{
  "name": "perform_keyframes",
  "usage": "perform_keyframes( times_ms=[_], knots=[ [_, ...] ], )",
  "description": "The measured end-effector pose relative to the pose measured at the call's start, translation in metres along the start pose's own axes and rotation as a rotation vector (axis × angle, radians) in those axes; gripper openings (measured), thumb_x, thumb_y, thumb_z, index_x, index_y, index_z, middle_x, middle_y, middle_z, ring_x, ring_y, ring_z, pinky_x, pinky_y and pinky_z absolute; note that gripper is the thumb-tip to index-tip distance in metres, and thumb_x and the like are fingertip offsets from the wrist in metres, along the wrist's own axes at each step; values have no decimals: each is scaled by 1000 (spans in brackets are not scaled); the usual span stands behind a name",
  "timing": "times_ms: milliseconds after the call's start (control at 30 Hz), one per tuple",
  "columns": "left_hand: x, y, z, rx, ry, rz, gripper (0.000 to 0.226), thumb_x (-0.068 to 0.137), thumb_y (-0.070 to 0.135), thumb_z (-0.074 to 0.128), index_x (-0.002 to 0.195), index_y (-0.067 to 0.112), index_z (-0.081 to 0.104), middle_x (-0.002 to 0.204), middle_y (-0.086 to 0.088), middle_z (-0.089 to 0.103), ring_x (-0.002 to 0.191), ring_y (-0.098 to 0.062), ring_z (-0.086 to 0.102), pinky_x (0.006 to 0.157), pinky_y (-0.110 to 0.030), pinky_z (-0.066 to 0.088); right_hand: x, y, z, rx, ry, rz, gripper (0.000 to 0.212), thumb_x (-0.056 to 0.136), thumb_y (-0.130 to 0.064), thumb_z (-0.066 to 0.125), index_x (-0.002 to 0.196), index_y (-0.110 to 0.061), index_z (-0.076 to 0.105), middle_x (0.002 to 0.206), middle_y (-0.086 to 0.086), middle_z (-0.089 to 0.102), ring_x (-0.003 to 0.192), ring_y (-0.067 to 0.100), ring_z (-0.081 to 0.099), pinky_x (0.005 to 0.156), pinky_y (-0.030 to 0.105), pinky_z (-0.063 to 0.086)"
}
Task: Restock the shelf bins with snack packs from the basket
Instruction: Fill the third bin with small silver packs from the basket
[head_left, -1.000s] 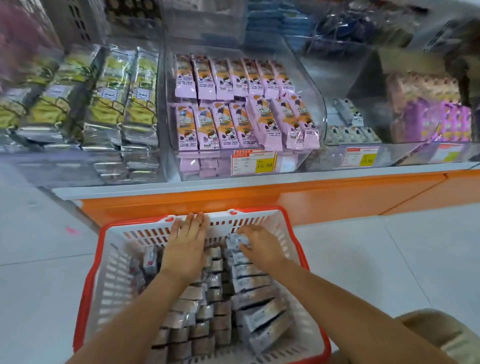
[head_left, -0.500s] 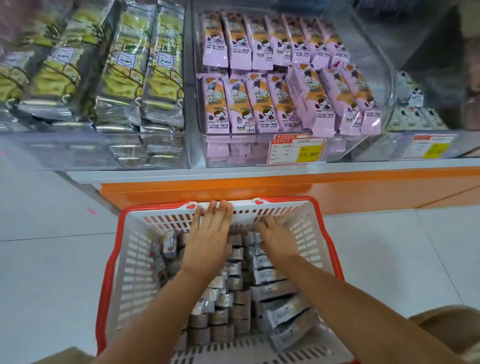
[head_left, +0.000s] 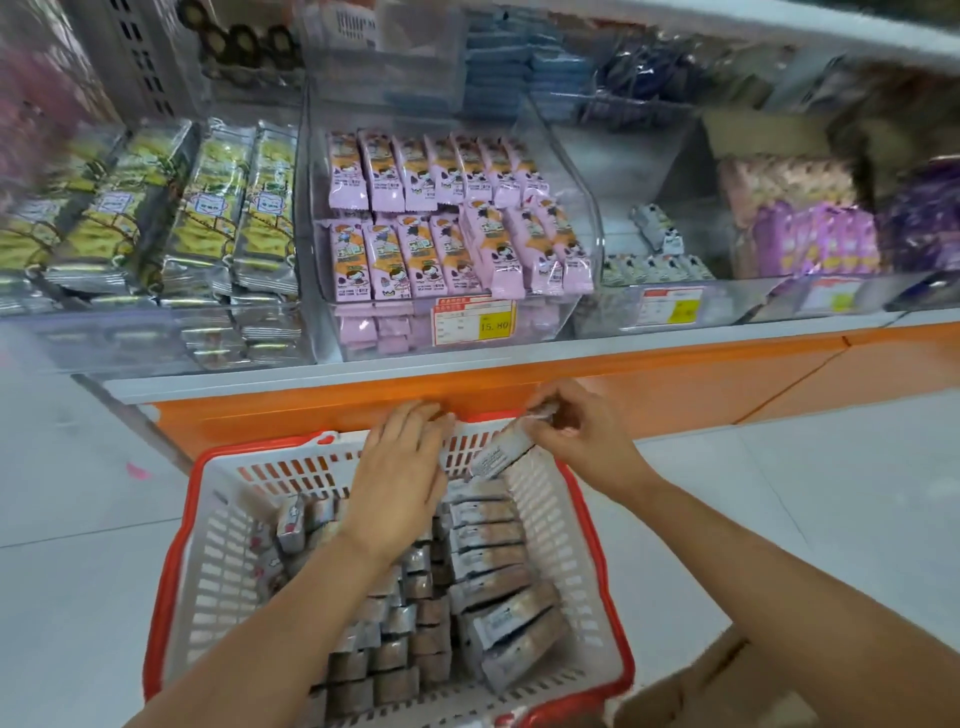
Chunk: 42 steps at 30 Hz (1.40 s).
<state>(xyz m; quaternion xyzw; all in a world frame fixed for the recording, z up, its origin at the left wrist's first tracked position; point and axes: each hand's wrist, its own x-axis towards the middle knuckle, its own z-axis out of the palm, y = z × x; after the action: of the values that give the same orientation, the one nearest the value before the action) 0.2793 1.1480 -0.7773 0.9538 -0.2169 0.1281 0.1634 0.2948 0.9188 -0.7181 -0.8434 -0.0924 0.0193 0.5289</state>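
Dozens, perhaps, of packs (head_left: 488, 566) in basket (head_left: 208, 597)

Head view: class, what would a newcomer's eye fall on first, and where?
The red-rimmed basket at bottom centre, packed with grey snack packs, strikes first. At its far rim the right hand pinches one grey pack, the left hand flat beside it. Behind, pink snack packs fill the middle shelf bin.

Red-and-yellow paper price tag (head_left: 474, 323) on the front of the clear plastic shelf bin (head_left: 586, 218) holding pink snack packs (head_left: 385, 262) reads "15.80"; the neighbouring white-and-yellow tag (head_left: 671, 306) is too blurred to read
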Motion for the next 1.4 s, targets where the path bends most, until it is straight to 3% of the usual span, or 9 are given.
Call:
perform_keyframes(
  times_ms=[167, 267, 367, 500, 667, 800, 967, 1200, 1400],
  knots=[
    [38, 47, -45, -81, 355, 53, 43, 83, 14, 46, 123, 6, 58, 117, -13, 54, 111, -29, 44, 96, -41, 33, -18, -56, -75, 36, 225, -164, 11, 79, -8, 64, 87, -9, 56, 82, -10, 61, 77, 7, 56, 67, 16, 45],
    [62, 64, -59, -77, 459, 76, 40, 85, 13, 46, 123, 6, 55, 119, -16, 53, 112, -31, 44, 94, -44, 35, -18, -78, -117, 24, 435, -253, 14, 78, -15, 66, 80, -19, 53, 81, -14, 62, 79, 7, 58, 71, 18, 45],
    [84, 78, -71, -63, 450, 145, 42, 84, 15, 45, 124, 7, 56, 125, -16, 55, 120, -31, 41, 102, -45, 30, -7, -84, -149, -53, 586, -239, 16, 79, -16, 65, 75, -21, 50, 79, -9, 63, 75, 7, 59, 70, 22, 46],
    [112, 87, -79, 54, 306, 222, 52, 87, 20, 40, 136, 8, 52, 145, -13, 48, 139, -29, 33, 116, -46, 19, 27, -70, -172, -193, 685, -95, 29, 84, -18, 70, 68, -25, 47, 74, -1, 60, 71, 21, 60, 67, 35, 49],
    [141, 82, -67, 220, 171, 220, 66, 91, 23, 51, 153, 12, 31, 160, -10, 29, 149, -28, 22, 122, -48, 13, 87, -50, -184, -357, 677, -6, 20, 84, -23, 72, 75, -18, 56, 76, -6, 57, 71, 8, 51, 68, 28, 40],
    [150, 78, -54, 312, 154, 226, 68, 92, 30, 39, 155, 12, 17, 161, -13, 25, 150, -30, 20, 122, -52, 9, 139, -32, -191, -459, 630, 71, 11, 85, -20, 73, 94, -20, 66, 88, -5, 60, 85, 13, 56, 76, 32, 50],
    [152, 78, -42, 372, 164, 240, 77, 86, 34, 52, 153, 9, 23, 161, -16, 24, 149, -35, 20, 121, -54, 6, 197, -3, -192, -609, 553, 142, 14, 85, -14, 70, 99, -15, 68, 105, 11, 70, 94, 28, 65, 81, 39, 53],
    [156, 77, -38, 355, 190, 247, 70, 85, 31, 36, 151, 9, 27, 158, -15, 32, 147, -34, 27, 119, -53, 13, 230, 24, -191, -868, 387, 245, 23, 89, -28, 64, 107, -17, 71, 112, 20, 67, 101, 36, 63, 88, 42, 53],
    [156, 77, -38, 325, 207, 246, 70, 84, 30, 39, 150, 10, 33, 157, -15, 35, 146, -34, 30, 118, -53, 17, 231, 29, -184, -1005, 288, 331, 19, 88, -15, 66, 106, -20, 68, 109, 13, 67, 101, 33, 62, 74, 33, 45]
  ],
)
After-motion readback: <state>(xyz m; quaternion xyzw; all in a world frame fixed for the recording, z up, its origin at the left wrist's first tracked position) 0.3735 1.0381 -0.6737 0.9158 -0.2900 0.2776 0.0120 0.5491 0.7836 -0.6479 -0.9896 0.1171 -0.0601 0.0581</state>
